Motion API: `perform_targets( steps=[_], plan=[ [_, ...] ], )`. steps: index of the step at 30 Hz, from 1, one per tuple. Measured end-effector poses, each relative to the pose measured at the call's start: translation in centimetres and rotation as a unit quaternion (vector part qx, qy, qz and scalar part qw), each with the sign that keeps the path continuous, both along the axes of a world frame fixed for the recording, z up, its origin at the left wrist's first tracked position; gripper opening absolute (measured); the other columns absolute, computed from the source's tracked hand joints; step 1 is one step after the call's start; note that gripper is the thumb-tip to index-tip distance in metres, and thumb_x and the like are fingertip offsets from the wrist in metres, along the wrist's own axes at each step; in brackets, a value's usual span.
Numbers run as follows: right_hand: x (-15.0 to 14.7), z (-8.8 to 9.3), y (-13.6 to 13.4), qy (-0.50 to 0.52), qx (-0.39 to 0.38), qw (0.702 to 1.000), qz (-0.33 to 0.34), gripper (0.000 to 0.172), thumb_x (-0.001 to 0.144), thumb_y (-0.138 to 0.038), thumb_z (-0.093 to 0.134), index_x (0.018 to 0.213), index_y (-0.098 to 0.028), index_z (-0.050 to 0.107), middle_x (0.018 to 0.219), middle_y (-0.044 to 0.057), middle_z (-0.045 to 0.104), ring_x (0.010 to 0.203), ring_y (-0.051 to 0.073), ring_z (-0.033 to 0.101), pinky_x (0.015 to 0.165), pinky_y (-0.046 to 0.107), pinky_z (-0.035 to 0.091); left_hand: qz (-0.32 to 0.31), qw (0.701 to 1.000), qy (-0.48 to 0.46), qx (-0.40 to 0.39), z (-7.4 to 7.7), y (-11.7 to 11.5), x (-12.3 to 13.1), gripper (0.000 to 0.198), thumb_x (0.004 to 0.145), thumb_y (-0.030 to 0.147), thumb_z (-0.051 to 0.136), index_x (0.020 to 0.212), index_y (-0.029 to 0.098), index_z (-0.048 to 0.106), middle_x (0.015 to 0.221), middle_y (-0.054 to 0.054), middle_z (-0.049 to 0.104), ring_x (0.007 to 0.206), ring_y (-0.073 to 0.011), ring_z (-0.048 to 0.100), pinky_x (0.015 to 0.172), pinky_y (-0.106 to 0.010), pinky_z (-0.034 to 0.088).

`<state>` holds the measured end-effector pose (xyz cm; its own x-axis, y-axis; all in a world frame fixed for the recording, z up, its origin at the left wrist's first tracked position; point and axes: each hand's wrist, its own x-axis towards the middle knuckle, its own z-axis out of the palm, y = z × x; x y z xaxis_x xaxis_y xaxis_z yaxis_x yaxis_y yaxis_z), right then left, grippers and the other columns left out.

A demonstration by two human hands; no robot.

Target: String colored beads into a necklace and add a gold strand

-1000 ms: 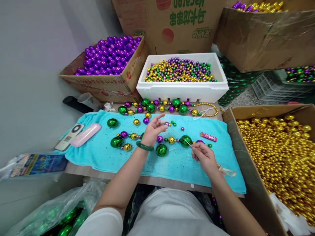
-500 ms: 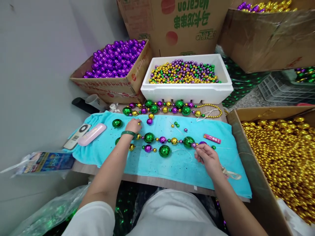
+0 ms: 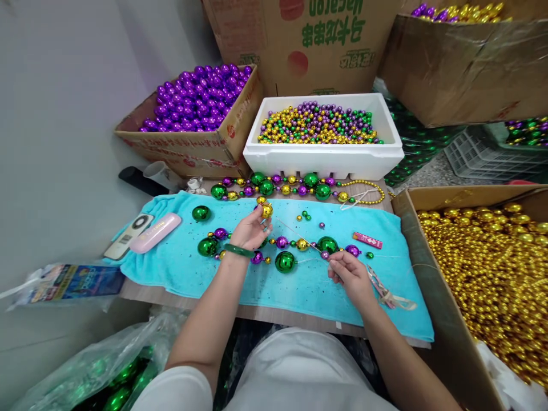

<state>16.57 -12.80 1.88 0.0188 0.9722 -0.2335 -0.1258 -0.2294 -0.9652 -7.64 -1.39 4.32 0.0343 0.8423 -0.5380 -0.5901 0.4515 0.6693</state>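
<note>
My left hand (image 3: 250, 231), with a green bangle on its wrist, pinches a gold bead (image 3: 266, 210) at the tip of a long thin needle (image 3: 299, 234). My right hand (image 3: 349, 274) is closed on the needle's near end, with thin string trailing from it. Both hands hover over a turquoise towel (image 3: 299, 279). On the towel lies a partly strung row of green, purple and gold beads (image 3: 295, 245), with a large green bead (image 3: 285, 261) just in front of it. A loose green bead (image 3: 200, 213) sits to the left.
A finished bead strand (image 3: 295, 187) lies behind the towel. A white foam box of small mixed beads (image 3: 321, 157), a carton of purple beads (image 3: 192, 145) and a carton of gold beads (image 3: 483, 268) surround the table. A pink case (image 3: 154, 232) and a remote (image 3: 128, 235) lie left.
My left hand reached left across the towel, picked up a gold bead and came back with it to the needle tip. My right hand stayed closed on the needle.
</note>
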Motion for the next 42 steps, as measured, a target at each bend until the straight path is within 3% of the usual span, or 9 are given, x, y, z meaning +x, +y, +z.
perform_targets(
  steps=[7,15,26,29,39,42],
  plan=[
    [-0.3,-0.4,-0.4,-0.002,0.001,1.000,0.010,0.023,0.071,-0.041,0.064,0.073,-0.019,0.058,0.050,-0.001,0.057,0.042,0.010,0.045,0.040,0.022,0.036,0.024,0.997,-0.070,0.015,0.4,-0.9,1.6,0.012,0.080,0.023,0.060,0.085,0.014,0.065,0.073,-0.004,0.066,0.072,-0.0114,0.063,0.073,-0.024,0.054],
    [-0.8,-0.7,-0.3,0.002,0.000,1.000,-0.002,0.021,0.070,-0.040,0.064,0.073,-0.019,0.059,0.049,-0.002,0.057,0.041,0.010,0.044,0.039,0.021,0.034,0.048,0.993,-0.104,-0.010,1.5,-1.7,2.5,0.010,0.082,0.020,0.055,0.079,0.013,0.062,0.072,-0.004,0.067,0.077,-0.0148,0.067,0.074,-0.026,0.056],
    [-0.6,-0.7,-0.3,-0.007,-0.006,1.000,-0.013,0.021,0.069,-0.039,0.064,0.071,-0.018,0.059,0.048,-0.002,0.057,0.041,0.010,0.045,0.039,0.021,0.034,0.034,0.994,-0.108,0.003,1.4,-2.1,2.6,0.009,0.081,0.021,0.057,0.081,0.013,0.061,0.073,-0.004,0.067,0.079,-0.0148,0.067,0.078,-0.026,0.055],
    [-0.6,-1.0,-0.3,-0.010,-0.003,1.000,-0.012,0.021,0.070,-0.039,0.063,0.072,-0.018,0.059,0.048,-0.002,0.057,0.042,0.010,0.046,0.040,0.021,0.035,0.018,0.995,-0.099,0.022,1.1,-2.7,3.2,0.006,0.079,0.018,0.060,0.083,0.014,0.061,0.076,-0.003,0.068,0.081,-0.0153,0.068,0.079,-0.026,0.054],
    [-0.5,-1.8,0.0,0.022,-0.041,0.999,-0.004,0.023,0.068,-0.040,0.064,0.073,-0.019,0.057,0.050,-0.002,0.058,0.039,0.008,0.043,0.038,0.021,0.031,-0.041,0.987,-0.075,0.139,0.7,-4.4,5.1,0.026,0.072,0.014,0.070,0.096,0.018,0.061,0.092,-0.002,0.067,0.099,-0.0181,0.065,0.091,-0.029,0.048],
    [-0.5,-1.7,0.2,0.033,-0.043,0.998,0.002,0.024,0.069,-0.041,0.065,0.074,-0.019,0.057,0.050,-0.002,0.058,0.040,0.008,0.043,0.039,0.020,0.031,-0.128,0.979,-0.029,0.153,0.3,-4.7,5.2,0.032,0.070,0.018,0.072,0.101,0.019,0.062,0.098,-0.003,0.066,0.095,-0.0179,0.065,0.088,-0.031,0.049]
  ],
)
